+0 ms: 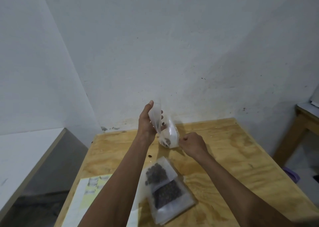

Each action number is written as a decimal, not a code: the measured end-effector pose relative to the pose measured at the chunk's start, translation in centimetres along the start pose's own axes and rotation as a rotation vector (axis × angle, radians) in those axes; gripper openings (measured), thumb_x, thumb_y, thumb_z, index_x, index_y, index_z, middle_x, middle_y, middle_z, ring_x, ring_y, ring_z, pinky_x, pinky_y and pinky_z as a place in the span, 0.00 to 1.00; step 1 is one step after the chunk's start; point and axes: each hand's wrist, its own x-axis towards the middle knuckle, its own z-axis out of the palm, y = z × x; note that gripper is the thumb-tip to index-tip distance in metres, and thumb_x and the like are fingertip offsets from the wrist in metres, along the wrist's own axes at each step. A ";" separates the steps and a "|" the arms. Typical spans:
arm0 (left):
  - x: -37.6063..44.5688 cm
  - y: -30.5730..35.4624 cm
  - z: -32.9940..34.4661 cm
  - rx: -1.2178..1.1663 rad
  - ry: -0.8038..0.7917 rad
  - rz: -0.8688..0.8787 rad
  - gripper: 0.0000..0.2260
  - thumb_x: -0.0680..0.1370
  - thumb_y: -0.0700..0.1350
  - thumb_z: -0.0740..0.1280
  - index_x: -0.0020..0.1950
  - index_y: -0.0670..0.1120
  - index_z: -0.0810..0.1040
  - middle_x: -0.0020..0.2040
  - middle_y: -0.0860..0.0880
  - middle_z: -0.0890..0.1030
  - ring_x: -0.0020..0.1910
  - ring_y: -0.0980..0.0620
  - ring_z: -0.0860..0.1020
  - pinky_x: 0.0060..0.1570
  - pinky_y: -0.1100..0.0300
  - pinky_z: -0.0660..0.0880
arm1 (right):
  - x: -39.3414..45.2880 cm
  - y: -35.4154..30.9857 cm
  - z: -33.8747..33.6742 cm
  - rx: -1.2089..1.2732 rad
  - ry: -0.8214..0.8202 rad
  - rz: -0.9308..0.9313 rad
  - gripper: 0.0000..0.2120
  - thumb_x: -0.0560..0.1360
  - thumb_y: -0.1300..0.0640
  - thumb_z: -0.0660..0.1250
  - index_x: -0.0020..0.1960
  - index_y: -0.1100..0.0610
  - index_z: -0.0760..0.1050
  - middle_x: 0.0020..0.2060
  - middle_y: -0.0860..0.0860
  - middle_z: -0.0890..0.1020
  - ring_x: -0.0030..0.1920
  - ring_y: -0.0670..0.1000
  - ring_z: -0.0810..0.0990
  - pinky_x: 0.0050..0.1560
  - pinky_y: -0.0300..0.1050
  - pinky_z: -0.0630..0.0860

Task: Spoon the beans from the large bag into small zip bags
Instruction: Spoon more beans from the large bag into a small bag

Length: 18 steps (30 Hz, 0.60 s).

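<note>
Left hand (149,121) gripping crinkled clear zip bag (165,132), plywood table (233,149)

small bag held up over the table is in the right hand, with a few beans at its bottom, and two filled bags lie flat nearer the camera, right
Not quite: the head view shows the left hand holding up the small bag, not the right. The right hand is curled beside the bag's lower edge. A few beans do sit at its bottom, and two filled bags lie nearer the camera on the table.
</note>
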 end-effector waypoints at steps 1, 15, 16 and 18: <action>-0.1 -0.1 0.0 0.010 -0.004 -0.009 0.19 0.78 0.58 0.69 0.53 0.43 0.82 0.43 0.46 0.81 0.37 0.48 0.81 0.43 0.51 0.79 | 0.1 0.1 0.1 0.001 0.007 0.008 0.21 0.77 0.60 0.65 0.27 0.52 0.63 0.24 0.47 0.65 0.25 0.48 0.61 0.28 0.41 0.57; 1.2 -0.5 -6.4 0.323 0.121 0.132 0.34 0.57 0.70 0.81 0.49 0.46 0.79 0.55 0.49 0.80 0.57 0.48 0.78 0.59 0.49 0.72 | 1.0 0.1 1.0 0.173 -0.062 0.057 0.13 0.72 0.58 0.70 0.30 0.57 0.74 0.28 0.55 0.70 0.30 0.51 0.68 0.34 0.44 0.63; 0.9 -0.6 -6.8 0.405 0.103 0.173 0.32 0.59 0.69 0.81 0.47 0.48 0.76 0.51 0.49 0.77 0.52 0.48 0.75 0.55 0.49 0.70 | 0.9 0.2 0.9 0.178 -0.061 0.058 0.14 0.72 0.58 0.70 0.30 0.60 0.76 0.28 0.56 0.71 0.30 0.51 0.69 0.33 0.43 0.64; 0.3 -0.9 -7.4 0.534 0.078 0.239 0.30 0.64 0.66 0.80 0.41 0.41 0.74 0.44 0.46 0.76 0.44 0.45 0.75 0.48 0.47 0.70 | 0.8 0.1 0.6 0.185 -0.054 0.037 0.15 0.73 0.58 0.71 0.29 0.64 0.76 0.27 0.61 0.71 0.30 0.52 0.69 0.32 0.42 0.65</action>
